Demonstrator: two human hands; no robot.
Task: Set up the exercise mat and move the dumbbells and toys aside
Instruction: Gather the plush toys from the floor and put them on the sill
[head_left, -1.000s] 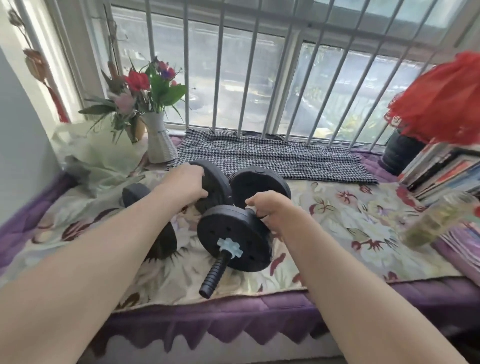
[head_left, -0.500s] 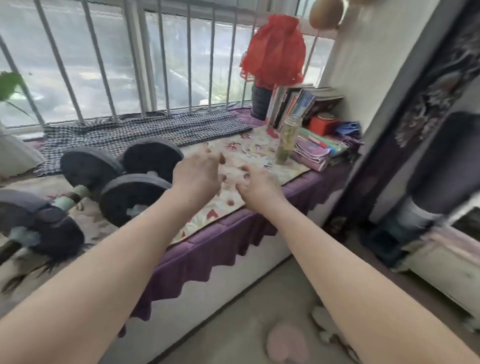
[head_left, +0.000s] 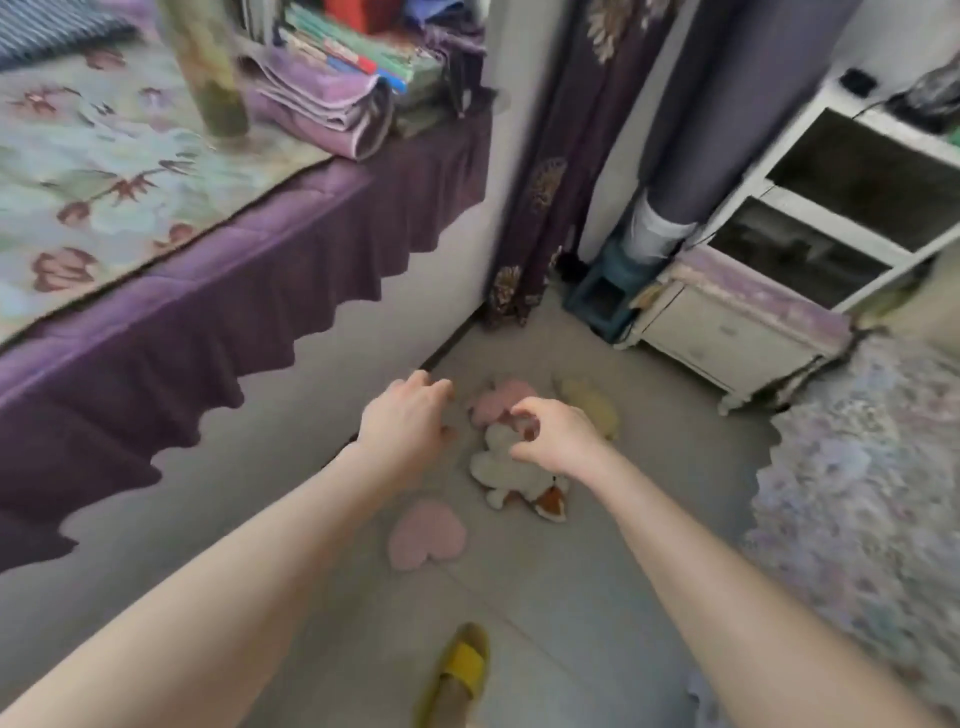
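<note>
Soft toys lie on the grey floor near the wall corner. A pink heart cushion is nearest me. A white and orange plush animal lies beyond it, with a second pink heart and a pale yellow plush behind. My left hand hovers left of the pile, fingers curled apart and empty. My right hand hangs over the white plush, fingers loosely curved, holding nothing. A dark rolled mat stands upright in the corner. The dumbbells are out of view.
The window bench with a purple skirt and floral cloth runs along the left, bearing folded cloths and books. A white cabinet stands at right, a patterned rug beside it. A foot in a yellow slipper is below.
My hands let go of the dumbbells on the bench. The view swung right and down to the floor, and both hands now reach toward the soft toys.
</note>
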